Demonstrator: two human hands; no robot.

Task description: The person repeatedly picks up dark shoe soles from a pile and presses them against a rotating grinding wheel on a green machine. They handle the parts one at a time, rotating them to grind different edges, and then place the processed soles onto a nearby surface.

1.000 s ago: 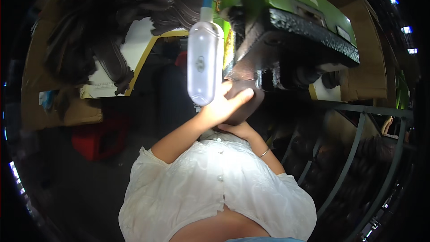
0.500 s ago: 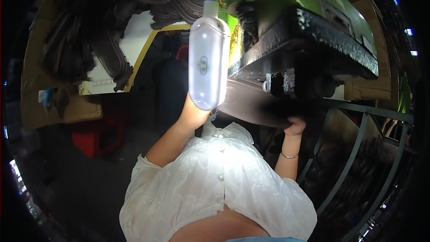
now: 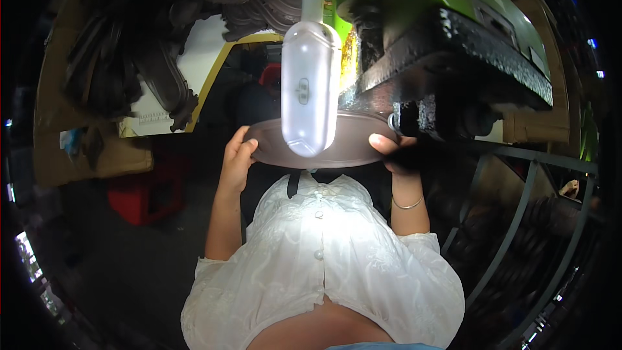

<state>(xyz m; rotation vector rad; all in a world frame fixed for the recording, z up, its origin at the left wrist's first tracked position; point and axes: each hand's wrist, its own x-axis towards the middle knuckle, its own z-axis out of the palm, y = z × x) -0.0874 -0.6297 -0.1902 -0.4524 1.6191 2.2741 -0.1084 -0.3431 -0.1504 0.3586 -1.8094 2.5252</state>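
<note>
Holding a dark round metal tray (image 3: 337, 142) by its two opposite rims, the person keeps it level in front of the chest, just under the black bed (image 3: 453, 84) of a green press (image 3: 440, 0). The left hand (image 3: 237, 159) wraps the left rim, thumb over the top edge and fingers curled below; the right hand (image 3: 389, 149) pinches the right rim, thumb on top, the other fingers hidden underneath. Both hands are closed on the tray and carry nothing else.

The step in hand looks like carrying the tray at the machine, either feeding it in or drawing it clear; which of the two cannot be told. The next move, as I judge it, calls for keeping the tray flat and minding the right fingers, which sit just beside the bed's edge.

The tray lies flat, hollow side up, its far rim toward the press. It looks oval, long axis running left to right between the hands, though the lens may stretch it. A white lamp (image 3: 310, 84) hangs in front and hides its middle. Dark stamped parts (image 3: 142, 45) hang at upper left.
</note>
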